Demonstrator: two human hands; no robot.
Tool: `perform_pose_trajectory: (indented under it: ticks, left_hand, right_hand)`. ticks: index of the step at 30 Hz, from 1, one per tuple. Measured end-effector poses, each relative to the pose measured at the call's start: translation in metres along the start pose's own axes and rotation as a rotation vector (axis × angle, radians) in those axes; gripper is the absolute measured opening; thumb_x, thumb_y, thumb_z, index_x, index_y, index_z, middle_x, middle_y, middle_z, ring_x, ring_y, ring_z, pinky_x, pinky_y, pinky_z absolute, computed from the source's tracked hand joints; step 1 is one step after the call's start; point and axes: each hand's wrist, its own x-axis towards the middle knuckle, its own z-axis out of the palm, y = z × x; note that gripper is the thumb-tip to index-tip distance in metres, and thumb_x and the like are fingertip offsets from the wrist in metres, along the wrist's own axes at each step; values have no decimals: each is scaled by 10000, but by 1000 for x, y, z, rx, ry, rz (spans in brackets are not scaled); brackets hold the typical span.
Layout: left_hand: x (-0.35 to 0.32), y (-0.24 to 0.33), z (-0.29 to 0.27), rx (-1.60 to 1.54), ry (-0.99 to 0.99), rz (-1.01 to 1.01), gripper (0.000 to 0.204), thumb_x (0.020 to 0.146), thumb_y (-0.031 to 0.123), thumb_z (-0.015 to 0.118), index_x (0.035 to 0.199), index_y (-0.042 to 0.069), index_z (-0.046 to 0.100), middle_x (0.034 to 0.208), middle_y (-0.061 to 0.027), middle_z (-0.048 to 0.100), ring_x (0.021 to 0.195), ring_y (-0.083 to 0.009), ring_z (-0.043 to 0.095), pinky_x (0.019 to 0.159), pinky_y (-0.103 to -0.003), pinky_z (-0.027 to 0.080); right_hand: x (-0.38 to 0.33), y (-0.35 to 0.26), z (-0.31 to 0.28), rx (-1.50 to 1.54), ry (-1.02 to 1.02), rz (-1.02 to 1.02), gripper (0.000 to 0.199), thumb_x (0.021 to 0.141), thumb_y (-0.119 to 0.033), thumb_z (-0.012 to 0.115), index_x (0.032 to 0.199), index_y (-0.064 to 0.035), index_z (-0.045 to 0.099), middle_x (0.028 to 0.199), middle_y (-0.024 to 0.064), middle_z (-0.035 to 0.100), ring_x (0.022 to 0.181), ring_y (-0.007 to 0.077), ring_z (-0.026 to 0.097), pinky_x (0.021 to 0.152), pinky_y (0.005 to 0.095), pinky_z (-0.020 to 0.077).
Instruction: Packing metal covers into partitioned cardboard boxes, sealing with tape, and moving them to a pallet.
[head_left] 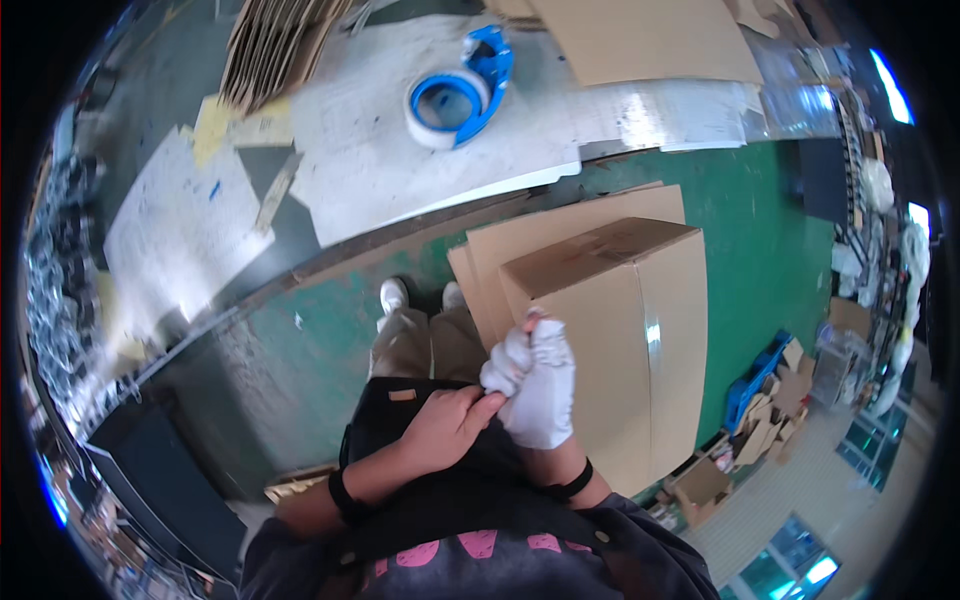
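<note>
My left hand (pixel 455 425) is bare, with its thumb and fingers closed in a pinch against the white work glove (pixel 545 400). That glove covers my right hand (pixel 535 375), which is closed, fingers bent; a little bare skin shows at its top. Whether the right fingers hold anything inside the folds of white cloth is hidden. Just right of the hands a large taped cardboard box (pixel 610 350) stands upright, a strip of clear tape running down its side. Flat cardboard sheets (pixel 580 220) lean behind it.
Ahead is a worktable (pixel 350 150) bearing a blue tape dispenser (pixel 488 60) with a roll, stacked folded cardboard (pixel 275 50) and a large cardboard sheet (pixel 650 40). A black cabinet (pixel 160 470) stands at left. Cardboard scraps (pixel 770 415) lie by a blue crate (pixel 750 385) at right.
</note>
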Motion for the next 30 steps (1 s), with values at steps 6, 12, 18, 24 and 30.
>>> perform_pose_trajectory:
  ticks: [6, 12, 18, 24, 30]
  left_hand:
    - [-23, -55, -6, -126, -86, -52, 490, 1026, 351, 342, 768, -2, 563, 718, -135, 587, 727, -286, 608, 721, -367, 477]
    - [-50, -103, -48, 77, 335, -133, 507, 1026, 400, 353, 824, -22, 547, 732, -203, 586, 712, -369, 604, 672, -421, 472]
    - [-80, -137, -45, 136, 443, -259, 492, 1014, 398, 409, 802, -29, 530, 700, -214, 573, 686, -365, 609, 629, -413, 459]
    - [-78, -135, -31, -5, 396, -368, 504, 1005, 439, 421, 806, -12, 524, 607, -151, 557, 563, -277, 624, 563, -375, 475]
    - [-66, -124, -40, -32, 378, -326, 471, 1001, 421, 445, 844, -13, 540, 595, -138, 557, 540, -250, 627, 551, -358, 481]
  right_hand:
    - [43, -173, -1, -60, -235, -735, 303, 1006, -363, 473, 828, -119, 474, 656, -19, 391, 507, 75, 352, 410, 240, 302]
    - [91, -158, 17, -603, 16, -255, 454, 1004, -455, 432, 990, -30, 589, 736, 57, 595, 564, 142, 544, 463, 271, 441]
    - [146, -126, -28, -1299, -32, 155, 235, 927, -259, 610, 932, -26, 638, 779, 58, 664, 554, 146, 579, 511, 294, 484]
    - [167, -100, -47, -1767, -91, -134, 253, 842, -211, 694, 756, 5, 593, 645, 34, 574, 592, 102, 505, 606, 284, 456]
    - [172, -95, -59, -1826, -107, -185, 248, 916, -207, 625, 722, -69, 555, 592, -10, 515, 476, 69, 449, 463, 245, 377]
